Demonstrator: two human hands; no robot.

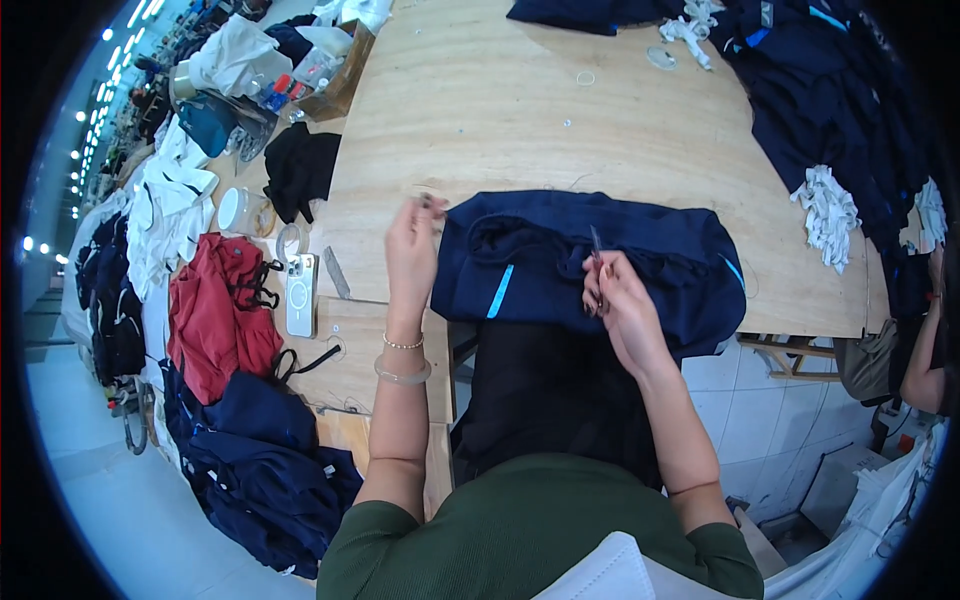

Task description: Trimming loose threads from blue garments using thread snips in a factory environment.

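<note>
A navy blue garment (640, 225) with light-blue stripes lies folded in front of me, across the near edge of the wooden table and over my lap. My right hand (617, 292) is closed above its middle, gripping a slim pointed tool (596, 240) whose tip points up; its exact kind is too small to tell. Just off the garment's left end, my left hand (413, 240) is raised with the fingertips pinched together. Whatever may be between them is too fine to make out.
Left on the table are a phone (301, 295), a clear jar (245, 212), a red bag (225, 310) and a black cloth (300, 170). White strips (828, 215) and dark garments (820, 90) lie right. Another person's arm (925, 355) shows at far right.
</note>
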